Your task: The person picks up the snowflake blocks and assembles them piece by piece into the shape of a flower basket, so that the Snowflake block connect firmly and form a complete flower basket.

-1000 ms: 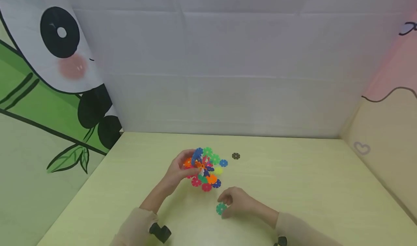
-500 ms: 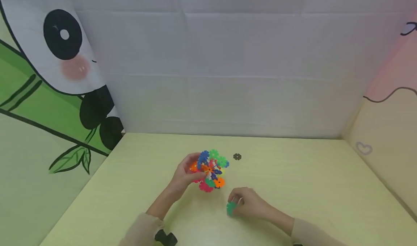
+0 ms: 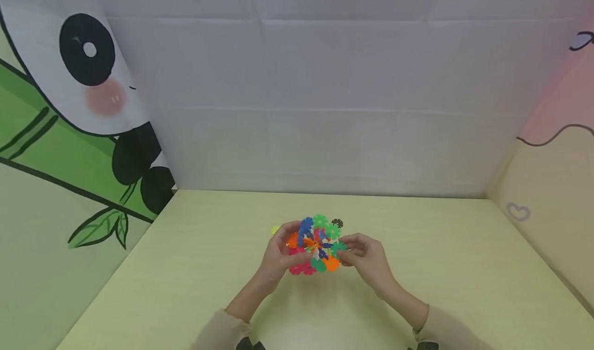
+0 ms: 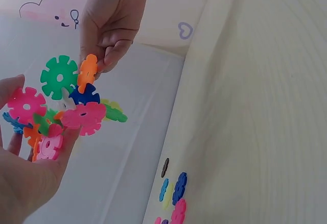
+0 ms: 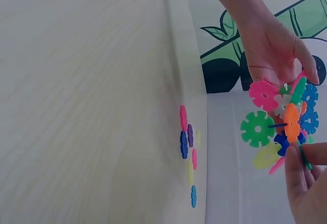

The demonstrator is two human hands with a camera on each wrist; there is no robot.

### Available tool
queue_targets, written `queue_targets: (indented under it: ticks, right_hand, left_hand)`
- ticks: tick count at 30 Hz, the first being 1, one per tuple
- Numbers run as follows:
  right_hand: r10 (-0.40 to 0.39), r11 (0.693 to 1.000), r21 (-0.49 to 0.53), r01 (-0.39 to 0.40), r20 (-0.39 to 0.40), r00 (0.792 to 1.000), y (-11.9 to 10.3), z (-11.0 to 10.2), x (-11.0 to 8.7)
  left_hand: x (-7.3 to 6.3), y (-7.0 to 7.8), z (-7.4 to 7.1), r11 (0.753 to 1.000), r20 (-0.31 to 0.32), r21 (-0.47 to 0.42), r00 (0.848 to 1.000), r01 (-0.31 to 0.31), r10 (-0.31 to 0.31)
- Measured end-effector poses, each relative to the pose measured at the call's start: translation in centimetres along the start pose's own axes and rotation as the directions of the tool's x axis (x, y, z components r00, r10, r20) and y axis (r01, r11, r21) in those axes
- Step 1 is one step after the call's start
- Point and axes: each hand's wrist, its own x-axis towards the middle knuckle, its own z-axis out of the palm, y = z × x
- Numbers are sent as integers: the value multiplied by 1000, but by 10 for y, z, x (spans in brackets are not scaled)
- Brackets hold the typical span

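A ball-like cluster of interlocked, notched plastic discs [image 3: 315, 244] in pink, orange, blue, green, yellow and white is held up over a pale yellow, wood-grained table [image 3: 441, 252]. The person's left hand [image 3: 281, 254] grips it from the side, thumb in front and fingers curled behind. At the cluster's opposite edge, the right hand [image 3: 369, 260] pinches a notched green plastic disc [image 3: 339, 248] between thumb and fingers; whether its slots are engaged cannot be told. On the tabletop beyond are a small dark brown notched disc [image 3: 337, 223] and, in the wrist views, loose pink [image 5: 183, 118], dark blue [image 5: 184, 145] and purple discs [image 5: 190, 135]. Beige sleeves [image 3: 221, 332] cover both forearms. A creased white sheet [image 3: 325, 107] hangs behind, beside a panel printed with green bamboo [image 3: 60, 138].
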Motion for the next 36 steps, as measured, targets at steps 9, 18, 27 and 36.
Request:
queue_targets:
  ticks: [9,18,27,36]
  right_hand:
    - [44,998,38,-42,-72,996,1,-4,3]
    - [232,958,176,-226,-18,972,2,-7,8]
    - [160,979,146,-140,-133,978,-4,6,6]
    - [151,986,100,-135,-182,972,1,14,5]
  left_hand:
    - [-3,1,8,1000,3,-19,1000,-18,18]
    - [-7,3,13,999,43,-5,998,-45,45]
    - [-10,5,16,997,9,-36,998,-66,67]
    - [-16,4,20,999,9,-11,999,-50,50]
